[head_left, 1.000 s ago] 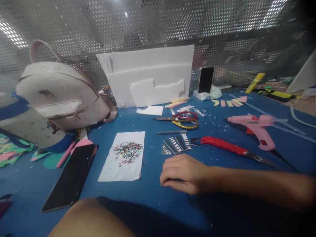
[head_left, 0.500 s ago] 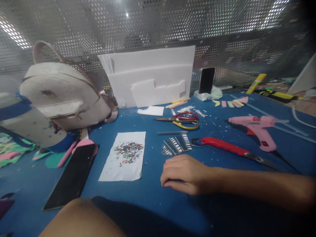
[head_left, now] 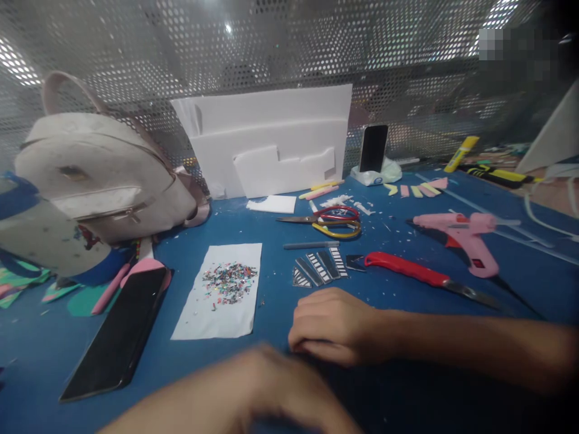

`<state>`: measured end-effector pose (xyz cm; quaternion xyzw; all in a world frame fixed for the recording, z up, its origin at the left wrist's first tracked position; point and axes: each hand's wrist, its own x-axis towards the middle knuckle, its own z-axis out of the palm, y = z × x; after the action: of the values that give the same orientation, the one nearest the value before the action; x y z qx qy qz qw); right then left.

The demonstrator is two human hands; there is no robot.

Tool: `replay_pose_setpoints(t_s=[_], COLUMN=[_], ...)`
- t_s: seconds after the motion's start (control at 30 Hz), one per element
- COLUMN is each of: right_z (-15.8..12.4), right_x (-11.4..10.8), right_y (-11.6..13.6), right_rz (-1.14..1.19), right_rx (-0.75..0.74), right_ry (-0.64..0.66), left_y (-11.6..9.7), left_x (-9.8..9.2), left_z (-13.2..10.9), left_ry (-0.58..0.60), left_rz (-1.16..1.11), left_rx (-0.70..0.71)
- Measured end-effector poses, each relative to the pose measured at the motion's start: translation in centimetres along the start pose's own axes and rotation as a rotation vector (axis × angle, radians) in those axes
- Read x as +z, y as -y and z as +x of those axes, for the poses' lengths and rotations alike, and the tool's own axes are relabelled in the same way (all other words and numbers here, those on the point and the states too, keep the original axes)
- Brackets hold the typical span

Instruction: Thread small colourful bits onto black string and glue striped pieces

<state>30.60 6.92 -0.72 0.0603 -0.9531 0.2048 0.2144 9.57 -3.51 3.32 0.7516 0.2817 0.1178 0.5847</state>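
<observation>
Strips [head_left: 319,266], striped and dark, lie fanned out on the desk [head_left: 278,307], just beyond the right hand [head_left: 332,325], which rests nearer the front edge with its fingers curled in and pressed together. Closer still to that edge is the left hand [head_left: 289,389], too blurred to tell how its fingers stand. Glitter [head_left: 230,282] covers a paper [head_left: 210,328] left of the strips, while scissors [head_left: 312,219] lie toward the far edge.

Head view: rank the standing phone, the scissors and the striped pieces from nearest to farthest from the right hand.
1. Striped pieces, just beyond the right hand.
2. Scissors, behind those pieces.
3. Standing phone, far back, slightly right.
</observation>
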Motion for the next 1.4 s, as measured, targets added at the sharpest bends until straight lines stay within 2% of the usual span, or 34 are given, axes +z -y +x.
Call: replay_pose_setpoints(t_s=[0.07,0.1,0.13,0.17,0.23,0.37,0.53,0.7,0.8,1.03,1.2,1.4], right_z=[0.0,0.0,0.0,0.0,0.0,0.1,0.2,0.1,0.1,0.2,0.2,0.3], right_x=[0.0,0.0,0.0,-0.1,-0.2,-0.3,-0.5,-0.5,-0.5,-0.5,-0.6,-0.6], right_y=[0.0,0.0,0.0,0.1,0.1,0.1,0.3,0.3,0.2,0.1,0.1,0.2], right_rz=[-0.024,-0.018,-0.011,-0.001,0.015,0.040,0.063,0.075,0.073,0.058,0.058,0.059], right_rx=[0.009,0.020,0.028,0.035,0.035,0.052,0.098,0.115,0.122,0.107,0.106,0.097], right_ry=[-0.007,0.009,0.015,0.021,0.024,0.028,0.037,0.055,0.068,0.082,0.088,0.064], left_y=[0.0,0.4,1.0,1.7,3.2,5.2,6.1,7.2,7.3,5.8,6.5,7.0], left_x=[-2.8,-4.2,-5.5,-6.6,-8.1,-9.0,-9.0,-9.3,-9.1,-7.9,-7.9,-8.2], left_z=[-0.6,-1.0,-1.5,-2.0,-3.0,-4.4,-5.0,-5.7,-5.9,-5.8,-6.2,-6.3], left_ry=[-0.234,-0.398,-0.635,-0.749,-0.864,-0.846,-0.788,-0.778,-0.797,-0.830,-0.912,-0.851], left_rz=[0.165,0.314,0.747,0.873,0.971,1.073,1.123,1.106,1.088,1.034,1.008,1.002], left_rx=[-0.053,-0.091,-0.152,-0.204,-0.247,-0.300,-0.333,-0.332,-0.322,-0.322,-0.308,-0.278])
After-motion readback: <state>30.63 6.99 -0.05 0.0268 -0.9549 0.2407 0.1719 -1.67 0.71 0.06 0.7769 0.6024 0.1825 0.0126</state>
